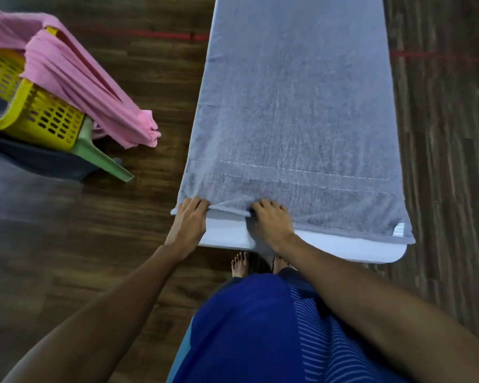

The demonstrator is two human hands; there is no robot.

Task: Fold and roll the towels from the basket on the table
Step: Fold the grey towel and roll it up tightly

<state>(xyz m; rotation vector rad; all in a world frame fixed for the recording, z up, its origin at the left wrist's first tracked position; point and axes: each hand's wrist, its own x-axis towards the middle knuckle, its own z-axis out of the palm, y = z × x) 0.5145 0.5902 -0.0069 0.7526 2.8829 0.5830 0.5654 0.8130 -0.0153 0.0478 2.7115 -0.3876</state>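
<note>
I see my left hand (188, 222) and right hand (271, 221), fingers curled, pinching the near edge of the towel (296, 106) on the table (343, 248).

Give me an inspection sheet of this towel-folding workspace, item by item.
Surface: white table, mostly covered.
Job's things: gray towel spread flat along the table; pink towel draped over the yellow basket.
Clutter: dark cloth beneath the basket.
Hands: left hand and right hand grip the gray towel's near edge.
Cables: nothing seen.
Surroundings: wooden floor with red tape; basket on a green stool.
</note>
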